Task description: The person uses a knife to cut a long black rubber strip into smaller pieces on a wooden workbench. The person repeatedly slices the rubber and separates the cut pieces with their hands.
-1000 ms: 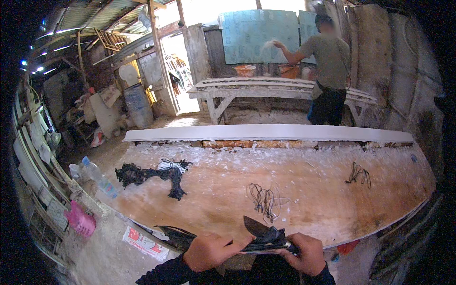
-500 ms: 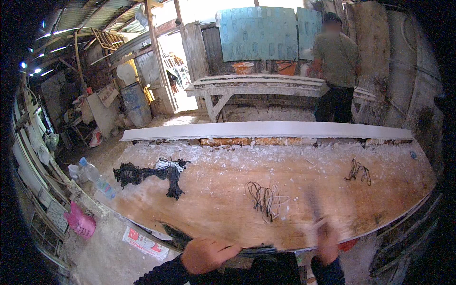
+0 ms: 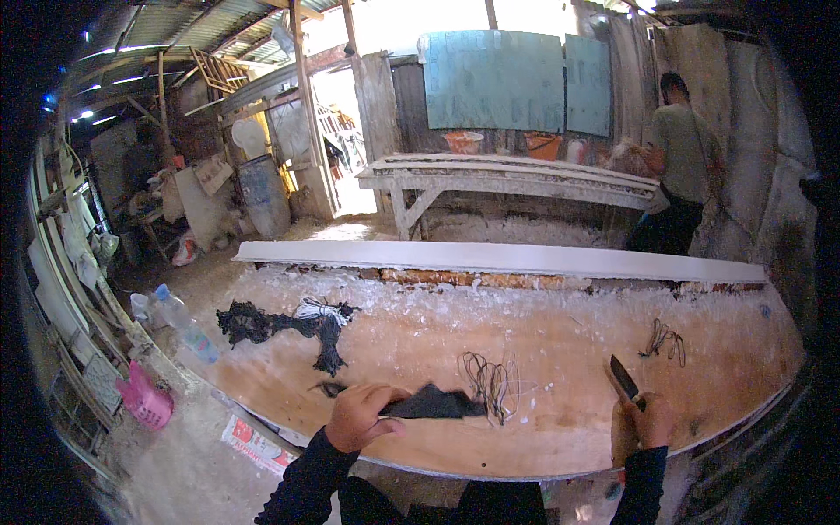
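Note:
My left hand [image 3: 360, 420] is closed around a dark, flat strip of material [image 3: 435, 403], its thumb and fingers pinching it near the front of the wooden tabletop [image 3: 542, 442]. One end of the strip reaches right, beside a loose tangle of dark and pale cords [image 3: 492, 385]; a frayed dark end shows past my knuckles. In my right hand [image 3: 650, 423] is a knife, its dark blade [image 3: 623, 378] pointing away and slightly left. Black knotted cords [image 3: 247, 324] lie at the left with a white-tied bundle [image 3: 317, 309]. A small dark cord bundle [image 3: 669, 341] lies beyond the knife.
A pale raised board [image 3: 499, 259] runs along the table's far edge. Left of the table are a plastic bottle [image 3: 179, 319] and a pink basket [image 3: 149, 404]. Farther back, a person [image 3: 687, 157] stands at a long bench [image 3: 516, 175] with orange basins [image 3: 543, 145].
My left hand has come up from the table's front edge with the dark strip. My right hand has shifted right, the knife now sharper in view. The other person has moved right.

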{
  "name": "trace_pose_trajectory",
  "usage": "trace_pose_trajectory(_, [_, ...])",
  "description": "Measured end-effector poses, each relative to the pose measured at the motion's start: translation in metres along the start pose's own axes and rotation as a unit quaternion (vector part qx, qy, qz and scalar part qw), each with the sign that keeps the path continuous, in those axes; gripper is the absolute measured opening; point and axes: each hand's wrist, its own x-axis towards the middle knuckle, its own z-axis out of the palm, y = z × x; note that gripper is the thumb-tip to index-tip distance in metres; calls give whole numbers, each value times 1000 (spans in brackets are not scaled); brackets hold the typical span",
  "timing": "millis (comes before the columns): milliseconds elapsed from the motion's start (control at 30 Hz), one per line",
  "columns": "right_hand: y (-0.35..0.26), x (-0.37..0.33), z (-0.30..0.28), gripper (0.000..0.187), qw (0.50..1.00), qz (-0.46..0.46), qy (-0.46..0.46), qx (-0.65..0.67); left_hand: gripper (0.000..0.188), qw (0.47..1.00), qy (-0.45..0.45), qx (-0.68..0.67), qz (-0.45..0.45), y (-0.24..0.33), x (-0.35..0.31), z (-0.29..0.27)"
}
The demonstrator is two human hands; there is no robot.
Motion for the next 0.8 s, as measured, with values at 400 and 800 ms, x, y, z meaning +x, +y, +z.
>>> trace_pose_trajectory(400, [-22,10,2,44,995,-74,55,-39,64,957,-200,153,144,-44,22,74])
trace_pose_trajectory(800, [-171,-13,-11,29,886,-404,-186,132,56,992,-117,37,33,-82,-15,46])
